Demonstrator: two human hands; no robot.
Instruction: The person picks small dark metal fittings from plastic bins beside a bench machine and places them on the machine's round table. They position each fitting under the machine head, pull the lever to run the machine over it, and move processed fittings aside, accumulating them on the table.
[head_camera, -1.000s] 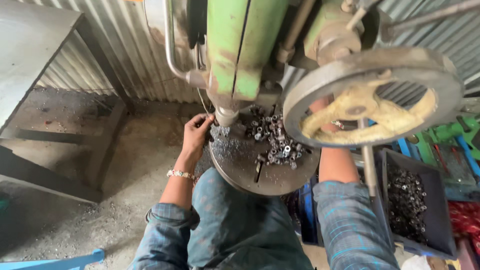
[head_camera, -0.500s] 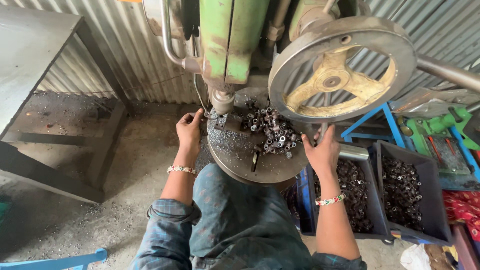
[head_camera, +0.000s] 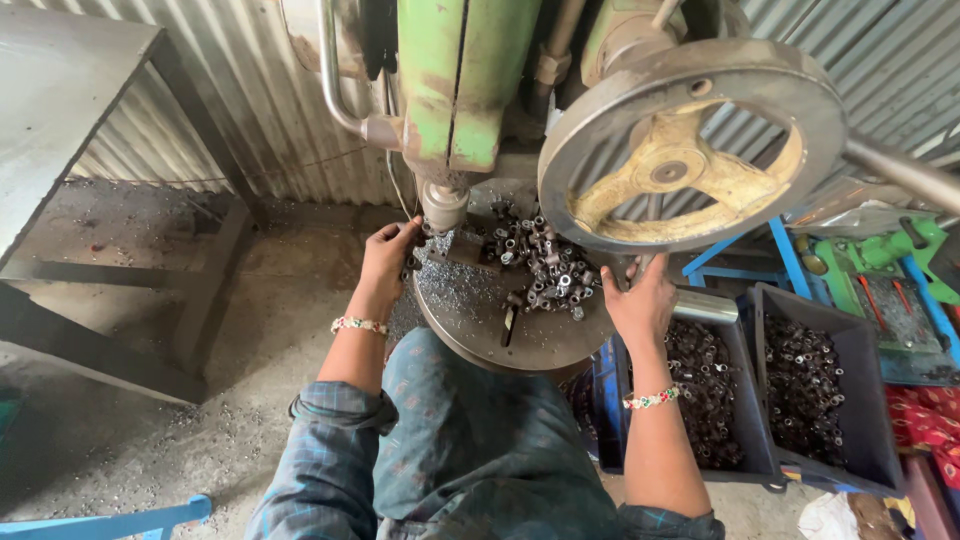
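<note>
While the left hand (head_camera: 388, 262) rests at the left edge of the round steel work table (head_camera: 480, 318) of a green drill press (head_camera: 468, 80), its fingers (head_camera: 408, 238) are curled in under the spindle chuck (head_camera: 443, 205), pinching what seems to be a small metal part; the piece itself is too small and shadowed to make out. Just to the right of the chuck lies a heap of short metal bushings (head_camera: 540, 262), spread across the far half of the table, with grey swarf dusting the bare plate near the hand. The right hand (head_camera: 640, 305) reaches up to the lower rim of the large spoked handwheel (head_camera: 690, 150), its fingers wrapped around the rim there. Beaded bracelets sit on both wrists. Below and to the right of the table stand two dark plastic bins (head_camera: 860, 400) holding more bushings. A grey steel bench (head_camera: 60, 90) stands well apart on the left, against the corrugated metal wall (head_camera: 250, 110).
</note>
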